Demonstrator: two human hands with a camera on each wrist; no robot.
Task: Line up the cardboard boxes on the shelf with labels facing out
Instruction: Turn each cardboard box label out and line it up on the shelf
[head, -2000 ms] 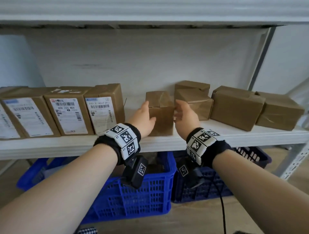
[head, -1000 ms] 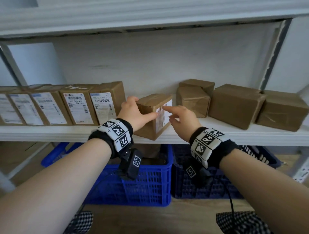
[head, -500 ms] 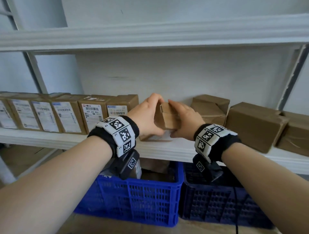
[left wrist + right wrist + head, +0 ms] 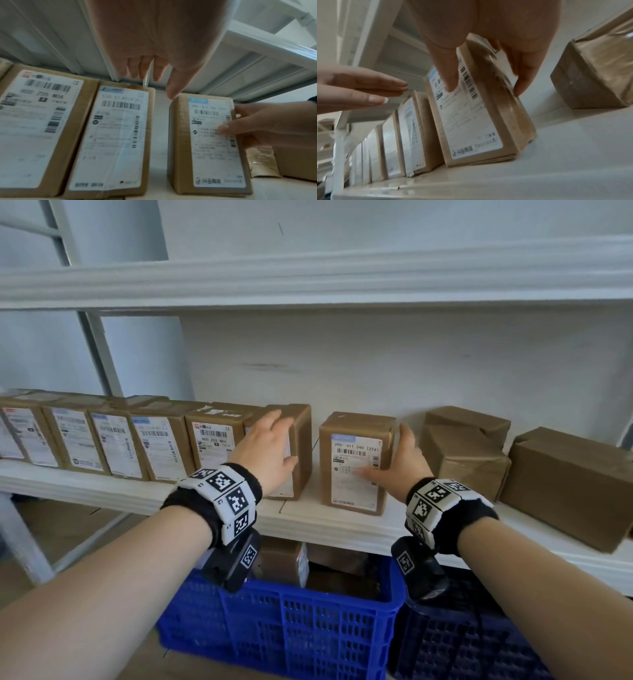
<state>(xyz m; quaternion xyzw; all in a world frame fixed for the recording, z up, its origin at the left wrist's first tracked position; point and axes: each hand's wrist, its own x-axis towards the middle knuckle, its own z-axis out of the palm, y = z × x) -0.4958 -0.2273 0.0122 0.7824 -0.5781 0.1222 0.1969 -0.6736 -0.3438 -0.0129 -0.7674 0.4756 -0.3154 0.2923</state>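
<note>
A row of several brown cardboard boxes [image 4: 154, 443] stands at the left of the white shelf [image 4: 342, 525], white labels facing out. Right of a small gap, one more labelled box [image 4: 352, 474] stands upright, its label towards me. My right hand [image 4: 390, 463] grips it, thumb on the label and fingers on its right side. My left hand [image 4: 281, 443] is flat with straight fingers in front of the row's last box [image 4: 301, 446] and holds nothing. In the left wrist view its thumb tip is close to the gripped box's [image 4: 205, 142] upper left corner.
Plain brown boxes [image 4: 466, 453] [image 4: 565, 484] lie askew at the right of the shelf, no labels showing. An upper shelf [image 4: 308, 278] hangs above. Below stand a blue crate [image 4: 291, 621] holding boxes and a dark crate [image 4: 479, 645]. A metal upright [image 4: 96, 354] rises at the left.
Both hands lifted and turned the box; it now stands upright on the shelf with its label out. My left hand has let go and shifted left to the row's end.
</note>
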